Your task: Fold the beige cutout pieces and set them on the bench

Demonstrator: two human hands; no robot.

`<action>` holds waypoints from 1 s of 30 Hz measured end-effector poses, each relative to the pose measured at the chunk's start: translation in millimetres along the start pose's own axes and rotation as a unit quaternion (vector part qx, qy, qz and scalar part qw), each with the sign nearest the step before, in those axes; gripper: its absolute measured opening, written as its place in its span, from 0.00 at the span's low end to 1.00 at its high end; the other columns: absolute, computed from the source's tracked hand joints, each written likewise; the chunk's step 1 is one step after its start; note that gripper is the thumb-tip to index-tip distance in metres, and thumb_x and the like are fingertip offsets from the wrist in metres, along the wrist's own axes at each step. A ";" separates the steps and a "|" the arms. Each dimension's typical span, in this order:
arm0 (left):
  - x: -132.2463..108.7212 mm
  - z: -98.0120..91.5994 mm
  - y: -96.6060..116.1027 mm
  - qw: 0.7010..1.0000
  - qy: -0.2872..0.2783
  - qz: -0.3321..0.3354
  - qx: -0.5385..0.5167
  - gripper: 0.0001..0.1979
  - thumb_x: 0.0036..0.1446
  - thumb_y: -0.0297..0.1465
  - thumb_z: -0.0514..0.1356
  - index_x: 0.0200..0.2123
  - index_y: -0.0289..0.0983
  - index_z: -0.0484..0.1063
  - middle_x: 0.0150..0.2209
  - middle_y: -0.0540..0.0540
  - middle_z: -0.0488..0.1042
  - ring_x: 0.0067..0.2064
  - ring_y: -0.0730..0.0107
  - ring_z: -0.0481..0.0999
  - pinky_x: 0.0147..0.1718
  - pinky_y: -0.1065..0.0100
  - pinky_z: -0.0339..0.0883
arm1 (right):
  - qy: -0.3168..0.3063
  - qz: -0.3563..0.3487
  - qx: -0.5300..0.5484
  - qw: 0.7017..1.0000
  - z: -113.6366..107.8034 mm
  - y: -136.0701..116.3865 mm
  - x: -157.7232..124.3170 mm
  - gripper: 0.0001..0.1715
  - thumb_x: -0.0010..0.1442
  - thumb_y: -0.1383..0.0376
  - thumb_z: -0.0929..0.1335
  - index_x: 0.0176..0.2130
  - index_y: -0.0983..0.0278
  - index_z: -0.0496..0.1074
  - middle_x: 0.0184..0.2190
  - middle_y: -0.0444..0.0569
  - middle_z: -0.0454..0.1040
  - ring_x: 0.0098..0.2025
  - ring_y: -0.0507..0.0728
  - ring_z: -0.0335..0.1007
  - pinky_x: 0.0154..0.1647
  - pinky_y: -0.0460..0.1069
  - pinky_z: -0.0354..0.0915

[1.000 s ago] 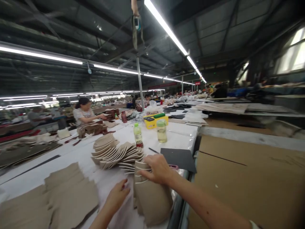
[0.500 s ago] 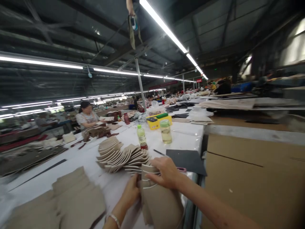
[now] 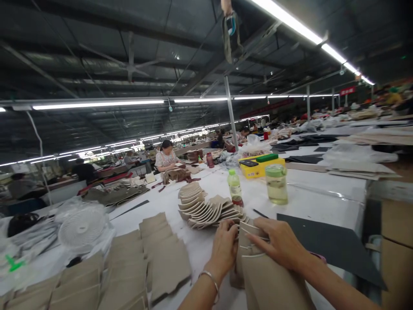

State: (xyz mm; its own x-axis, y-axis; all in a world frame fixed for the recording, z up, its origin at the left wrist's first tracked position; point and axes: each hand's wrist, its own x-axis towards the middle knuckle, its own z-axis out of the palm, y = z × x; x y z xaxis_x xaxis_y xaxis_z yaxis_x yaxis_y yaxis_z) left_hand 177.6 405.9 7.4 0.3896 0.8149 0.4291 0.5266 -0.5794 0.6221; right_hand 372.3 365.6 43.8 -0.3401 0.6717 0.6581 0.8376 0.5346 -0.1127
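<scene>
Running front to back, stacked tan pieces [image 3: 271, 282] point forward.

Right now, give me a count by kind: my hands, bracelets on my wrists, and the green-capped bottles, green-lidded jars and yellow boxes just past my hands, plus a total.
Hands: 2 (left hand, right hand)
Bracelet: 1
Green-capped bottle: 1
Green-lidded jar: 1
Yellow box: 1
Total: 6

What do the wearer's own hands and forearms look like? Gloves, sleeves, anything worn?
Both left hand and right hand are ungloved. No sleeve shows on either visible forearm. The left wrist wears a thin, silvery bangle.
</scene>
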 end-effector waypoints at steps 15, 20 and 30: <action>-20.3 -18.0 -3.3 0.980 0.117 -0.137 0.086 0.11 0.59 0.22 0.52 0.43 0.34 0.69 0.47 0.36 0.71 0.50 0.55 0.70 0.52 0.55 0.65 | -0.097 0.070 0.012 0.993 50.6 11.4 40.0 0.23 0.70 0.51 0.66 0.32 0.65 0.73 0.29 0.45 0.76 0.34 0.56 0.74 0.38 0.53 0.68; -78.7 22.7 23.5 0.980 -0.067 0.091 0.163 0.32 0.56 0.37 0.64 0.64 0.55 0.61 0.71 0.44 0.55 0.70 0.36 0.52 0.63 0.32 0.52 | -0.109 0.087 0.030 0.990 69.5 14.5 51.2 0.24 0.69 0.49 0.67 0.32 0.65 0.73 0.29 0.44 0.75 0.34 0.55 0.74 0.41 0.54 0.71; -78.4 59.3 12.0 0.959 -0.041 0.045 0.277 0.25 0.68 0.49 0.48 0.67 0.60 0.57 0.72 0.42 0.53 0.70 0.24 0.48 0.53 0.17 0.55 | 0.001 0.196 0.095 0.976 85.0 35.8 -24.4 0.34 0.67 0.48 0.58 0.64 0.63 0.63 0.63 0.64 0.62 0.66 0.73 0.56 0.63 0.70 0.58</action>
State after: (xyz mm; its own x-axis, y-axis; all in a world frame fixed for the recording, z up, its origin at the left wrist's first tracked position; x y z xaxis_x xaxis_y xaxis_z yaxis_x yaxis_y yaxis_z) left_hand 198.2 334.1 -57.6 0.4984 0.7704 0.3976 0.8002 -0.5853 0.1311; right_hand 374.2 411.9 -39.5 -0.0081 0.8431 0.5377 0.8091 0.3215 -0.4919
